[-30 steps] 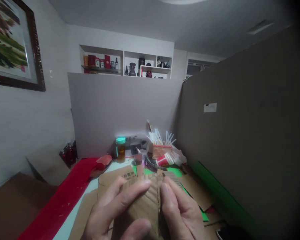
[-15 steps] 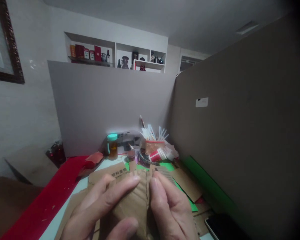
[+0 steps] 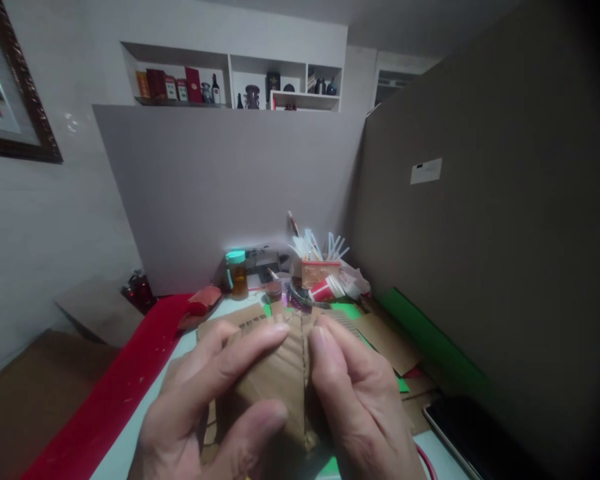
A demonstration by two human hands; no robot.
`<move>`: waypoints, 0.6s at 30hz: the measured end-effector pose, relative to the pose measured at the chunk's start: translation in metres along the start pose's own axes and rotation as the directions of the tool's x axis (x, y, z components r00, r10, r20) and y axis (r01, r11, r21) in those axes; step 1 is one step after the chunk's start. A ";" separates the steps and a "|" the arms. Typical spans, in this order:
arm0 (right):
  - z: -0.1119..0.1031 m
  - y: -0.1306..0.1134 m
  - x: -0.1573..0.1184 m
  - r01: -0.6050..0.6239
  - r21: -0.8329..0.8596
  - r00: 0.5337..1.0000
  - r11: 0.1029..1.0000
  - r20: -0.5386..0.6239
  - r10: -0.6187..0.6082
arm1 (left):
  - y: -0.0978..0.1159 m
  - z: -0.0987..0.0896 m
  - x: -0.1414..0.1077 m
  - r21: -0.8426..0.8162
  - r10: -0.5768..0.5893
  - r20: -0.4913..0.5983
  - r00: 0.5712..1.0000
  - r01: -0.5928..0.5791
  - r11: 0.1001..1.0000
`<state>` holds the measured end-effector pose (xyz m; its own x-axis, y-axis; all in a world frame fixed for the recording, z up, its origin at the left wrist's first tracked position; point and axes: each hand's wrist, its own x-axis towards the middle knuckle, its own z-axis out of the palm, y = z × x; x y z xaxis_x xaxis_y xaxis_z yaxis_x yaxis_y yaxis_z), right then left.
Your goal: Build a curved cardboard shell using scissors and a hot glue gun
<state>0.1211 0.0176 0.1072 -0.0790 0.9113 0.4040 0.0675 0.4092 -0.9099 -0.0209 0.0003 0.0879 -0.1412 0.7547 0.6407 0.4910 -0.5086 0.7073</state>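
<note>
Looking across a white table (image 3: 433, 440) toward a grey partition (image 3: 230, 180) at the centre of the frame. Starting at the upper left with a framed picture (image 3: 0, 100) on the wall, then dropping to a brown cardboard sheet (image 3: 30, 380) at the lower left. Following a red strip (image 3: 120, 373) diagonally up toward the centre, below wall shelves (image 3: 300, 73) of boxes and bottles at the top. Passing a teal-capped bottle (image 3: 239, 280), left of centre. Wrapping the left hand (image 3: 205, 393), lower left of centre, around one side of a folded brown cardboard piece (image 3: 277, 377); curving the fingers along it while spreading thumb and forefinger apart. Holding this piece tilted at the bottom centre of the frame. Pinching its right edge near the top between the nearly closed thumb and forefinger of the right hand (image 3: 360, 393). Seeing behind the hands a box of straws (image 3: 321, 272) and, just below, a red-and-white cup (image 3: 323, 291) lying tipped. Ending with a green strip (image 3: 430, 340) against a dark panel (image 3: 505, 233) at the right and a black phone (image 3: 480, 427) at the lower right.
</note>
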 end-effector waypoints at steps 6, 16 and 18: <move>-0.004 0.001 0.006 0.127 0.095 0.988 0.987 0.071 -0.134 | 0.001 -0.002 0.005 -0.063 0.085 0.062 0.994 -0.082 0.995; -0.003 0.000 0.006 0.171 0.055 0.985 0.984 0.011 -0.172 | 0.005 -0.002 0.005 -0.049 0.060 0.038 0.997 -0.058 0.997; -0.003 0.000 0.006 0.186 0.059 0.982 0.981 0.013 -0.188 | 0.004 -0.001 0.005 -0.061 0.062 0.030 0.998 -0.060 0.996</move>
<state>0.1239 0.0234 0.1099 -0.1035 0.8178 0.5662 -0.0067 0.5687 -0.8225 -0.0206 0.0012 0.0945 -0.0845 0.7337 0.6742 0.4455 -0.5774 0.6842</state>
